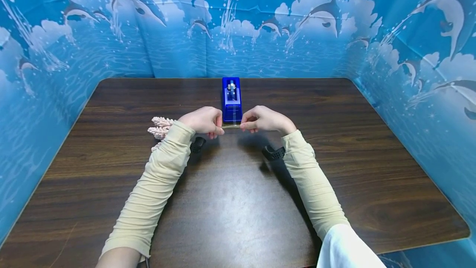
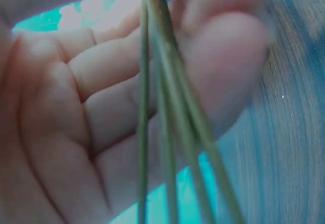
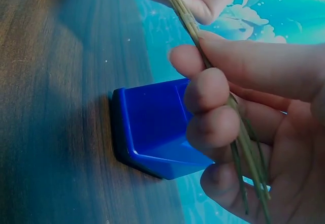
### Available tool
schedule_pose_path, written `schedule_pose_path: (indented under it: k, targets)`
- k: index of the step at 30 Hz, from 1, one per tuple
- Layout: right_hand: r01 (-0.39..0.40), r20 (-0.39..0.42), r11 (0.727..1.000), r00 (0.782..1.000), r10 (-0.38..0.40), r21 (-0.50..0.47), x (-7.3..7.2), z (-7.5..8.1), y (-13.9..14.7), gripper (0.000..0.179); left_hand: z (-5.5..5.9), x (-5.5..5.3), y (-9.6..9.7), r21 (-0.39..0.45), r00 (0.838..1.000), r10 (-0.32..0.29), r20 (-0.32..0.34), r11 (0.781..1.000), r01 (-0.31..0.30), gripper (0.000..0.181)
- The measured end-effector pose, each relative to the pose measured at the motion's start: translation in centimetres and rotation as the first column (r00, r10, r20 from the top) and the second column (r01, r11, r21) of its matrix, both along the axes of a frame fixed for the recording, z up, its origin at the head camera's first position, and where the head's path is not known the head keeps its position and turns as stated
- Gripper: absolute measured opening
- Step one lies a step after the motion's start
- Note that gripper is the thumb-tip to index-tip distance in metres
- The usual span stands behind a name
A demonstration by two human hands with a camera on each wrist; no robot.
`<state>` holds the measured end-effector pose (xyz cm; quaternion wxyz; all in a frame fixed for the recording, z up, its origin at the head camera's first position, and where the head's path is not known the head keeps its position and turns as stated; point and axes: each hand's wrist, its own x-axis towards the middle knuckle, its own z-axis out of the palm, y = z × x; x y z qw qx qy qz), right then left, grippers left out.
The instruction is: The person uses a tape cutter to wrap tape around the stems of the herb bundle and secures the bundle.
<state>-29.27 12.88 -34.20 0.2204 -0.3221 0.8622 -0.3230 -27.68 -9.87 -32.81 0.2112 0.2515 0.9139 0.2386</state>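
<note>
A thin bundle of green flower stems [image 1: 230, 126] stretches between both hands, just in front of a blue tape dispenser [image 1: 232, 113]. My left hand [image 1: 202, 120] pinches it at the left; in the left wrist view the stems [image 2: 170, 82] fan out across the palm. At the other side my right hand [image 1: 265, 119] grips the stems between thumb and fingers, and their loose ends [image 3: 254, 168] show by its palm in the right wrist view. A glossy clear band [image 3: 189, 22] lies on the bundle between the hands. Pink flower heads [image 1: 160, 129] show beyond the left forearm, partly hidden by it.
The dispenser stands near the back middle of the dark wooden table [image 1: 234, 202], its roll [image 1: 231, 88] toward the far edge. A blue curtain with dolphins [image 1: 178, 53] surrounds the table's back and sides. Black wrist devices [image 1: 273, 153] hang under both wrists.
</note>
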Motion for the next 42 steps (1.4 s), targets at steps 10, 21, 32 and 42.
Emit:
schedule_pose_path:
  k: [10,21,32,42]
  targets:
    - [0.040,0.014,0.999,0.999,-0.040,-0.006,0.2,-0.2,-0.1,0.022,-0.4,0.0,-0.1,0.013,1.000,-0.031,-0.001,0.999,0.031,0.036]
    - [0.078,-0.009,0.997,0.997,-0.078,-0.024,0.2,-0.3,-0.2,0.011,-0.5,0.1,0.1,0.031,0.993,0.064,-0.094,0.998,-0.061,0.029]
    - [0.117,-0.077,0.991,0.991,-0.112,0.061,0.3,-0.3,-0.4,0.013,-0.7,0.3,0.8,0.012,0.978,0.165,-0.124,0.986,-0.165,0.020]
    - [0.076,-0.087,0.993,0.994,-0.068,0.091,0.0,-0.6,-0.4,0.017,-0.7,0.3,0.9,-0.028,0.982,0.129,-0.139,0.991,-0.134,0.020]
